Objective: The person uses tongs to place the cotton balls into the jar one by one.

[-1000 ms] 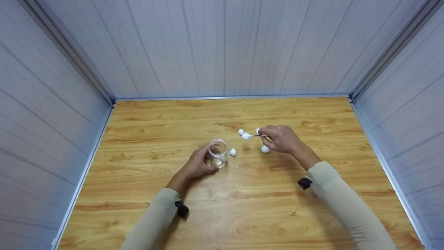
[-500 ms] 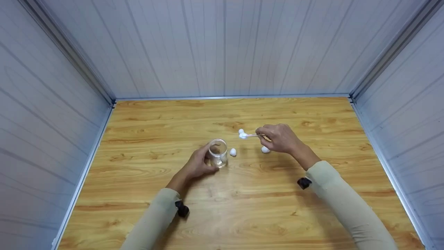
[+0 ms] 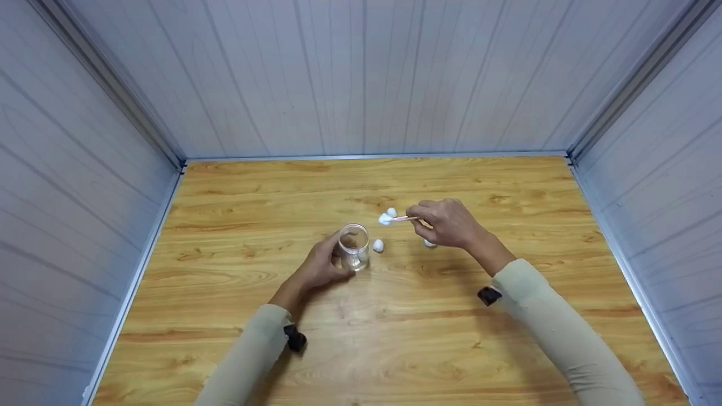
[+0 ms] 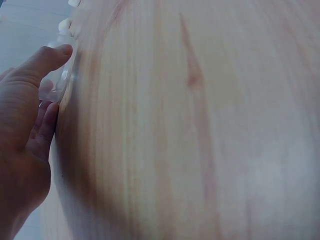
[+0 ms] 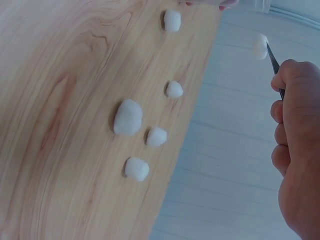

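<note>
– what's around the work?
– pale walls (image 3: 361, 79) behind and beside a wood-grain desk (image 3: 254, 197).
– and the left hand (image 3: 322, 263)?
– its fingers are wrapped round a clear jar (image 3: 354, 248), which stands upright on the desk, mouth up.
– the right hand (image 3: 451, 224)?
– thumb and fingers together, clamped on tweezers (image 3: 403, 218). the tips pinch a white cotton ball (image 3: 384, 219), held above the desk, beyond the jar and to its right.
– how would the cotton ball handle?
– feather-light and soft, i'd judge. a gentle nip through its middle should do; a hard squeeze would only dent it.
– and the jar?
– likely stiff and smooth, a bit slippery. best gripped round the body, below the rim. glass or plastic, i can't tell.
– any more?
– five loose balls (image 5: 128, 117) on the desk, in the right wrist view.
</note>
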`<state>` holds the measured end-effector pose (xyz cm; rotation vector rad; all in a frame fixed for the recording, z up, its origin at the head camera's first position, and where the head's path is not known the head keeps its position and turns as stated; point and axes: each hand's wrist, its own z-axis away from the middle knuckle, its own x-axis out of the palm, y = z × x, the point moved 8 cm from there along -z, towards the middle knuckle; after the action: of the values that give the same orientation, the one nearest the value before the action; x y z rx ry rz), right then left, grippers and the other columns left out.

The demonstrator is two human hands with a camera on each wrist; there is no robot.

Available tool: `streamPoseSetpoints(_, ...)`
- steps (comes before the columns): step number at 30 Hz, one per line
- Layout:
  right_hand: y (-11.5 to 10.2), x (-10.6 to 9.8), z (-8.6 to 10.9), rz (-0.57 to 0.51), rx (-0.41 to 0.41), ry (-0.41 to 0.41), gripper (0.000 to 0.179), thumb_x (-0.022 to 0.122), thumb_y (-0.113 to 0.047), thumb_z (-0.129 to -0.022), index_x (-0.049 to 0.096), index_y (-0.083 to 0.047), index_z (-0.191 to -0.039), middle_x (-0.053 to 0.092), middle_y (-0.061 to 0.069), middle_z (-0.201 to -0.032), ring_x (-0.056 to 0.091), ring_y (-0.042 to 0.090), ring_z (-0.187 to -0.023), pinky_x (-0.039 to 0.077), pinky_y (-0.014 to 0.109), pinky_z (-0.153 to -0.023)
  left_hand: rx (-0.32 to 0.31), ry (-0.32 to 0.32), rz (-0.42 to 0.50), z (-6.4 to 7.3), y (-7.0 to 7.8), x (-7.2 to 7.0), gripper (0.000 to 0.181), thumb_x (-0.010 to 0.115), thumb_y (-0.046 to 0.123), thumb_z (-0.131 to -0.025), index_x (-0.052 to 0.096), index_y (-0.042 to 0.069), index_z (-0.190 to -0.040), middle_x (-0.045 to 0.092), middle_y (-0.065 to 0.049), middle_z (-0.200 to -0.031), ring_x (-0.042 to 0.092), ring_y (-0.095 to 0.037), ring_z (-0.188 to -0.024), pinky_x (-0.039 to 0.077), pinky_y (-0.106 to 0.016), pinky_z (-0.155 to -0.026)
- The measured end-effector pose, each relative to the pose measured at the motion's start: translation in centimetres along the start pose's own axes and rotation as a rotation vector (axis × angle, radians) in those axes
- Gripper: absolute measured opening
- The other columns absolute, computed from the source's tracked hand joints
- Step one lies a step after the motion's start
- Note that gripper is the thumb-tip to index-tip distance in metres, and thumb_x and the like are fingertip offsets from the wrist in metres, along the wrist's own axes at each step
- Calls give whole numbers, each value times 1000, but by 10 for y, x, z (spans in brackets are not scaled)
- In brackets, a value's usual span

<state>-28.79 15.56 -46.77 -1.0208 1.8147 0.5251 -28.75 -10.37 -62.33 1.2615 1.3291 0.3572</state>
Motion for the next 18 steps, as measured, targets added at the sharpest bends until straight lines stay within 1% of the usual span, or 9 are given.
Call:
streamPoseSetpoints(3,-2,-2,-3,-1,3,-7,10,77,-9,-101,79,-10,-111,77,9,-83,49,14,-50,40,31,-47,-14,-7,1,0,12,-3,87,94,13,-78,58,13,-157,75,-16,-129,68,-24,-111,56,-33,-95)
streamPoseSetpoints(6,-4,-4,-7,-7,3,-2,11,77,-10,-101,79,-10,-112,77,9,-84,48,13,-50,40,32,-47,-62,-28,-19,0,21,-4,87,94,9,-79,57,11,-158,74,-17,-131,67,-25,-113,54,-32,-96)
streamPoseSetpoints(7,-5,-5,-8,-9,0,3,12,77,-10,-101,80,-10,-113,77,9,-83,46,12,-50,39,31,-47,-79,-35,-30,0,23,-5,87,94,8,-80,57,11,-159,74,-16,-132,67,-24,-114,54,-31,-97)
streamPoseSetpoints(8,-6,-6,-9,-13,-2,8,12,77,-10,-101,80,-10,-113,77,9,-83,45,11,-50,39,31,-47,-83,-40,-38,0,18,-3,89,94,8,-79,56,12,-159,73,-15,-133,66,-23,-114,54,-31,-97)
streamPoseSetpoints(9,-7,-6,-10,-15,-6,13,12,77,-10,-101,80,-10,-113,77,8,-83,44,10,-50,38,31,-47,-76,-37,-33,0,18,-3,88,94,8,-79,57,12,-159,73,-15,-133,67,-24,-115,55,-33,-98)
streamPoseSetpoints(11,-10,-7,-13,-14,-17,25,13,77,-9,-100,80,-10,-113,76,8,-83,43,10,-50,38,31,-47,-47,-21,-31,-1,8,-1,89,95,12,-78,57,17,-159,74,-12,-131,67,-19,-113,55,-31,-96)
streamPoseSetpoints(14,-14,-6,-15,-16,-34,40,13,78,-9,-100,80,-10,-112,77,8,-83,47,12,-49,40,32,-46,7,-7,-7,-1,1,0,88,94,15,-79,57,19,-158,74,-10,-129,68,-18,-109,56,-31,-93)
streamPoseSetpoints(15,-15,-5,-16,-17,-40,44,13,78,-9,-100,80,-10,-112,77,8,-83,47,13,-49,40,33,-46,12,-8,3,0,6,-1,87,94,14,-80,57,18,-158,74,-12,-129,69,-21,-110,56,-33,-93)
streamPoseSetpoints(18,-18,-4,-19,-22,-52,52,12,78,-10,-100,80,-10,-111,77,8,-83,49,15,-48,40,34,-46,11,-12,-2,1,10,-2,86,94,14,-81,56,16,-159,74,-13,-130,69,-23,-111,56,-33,-95)
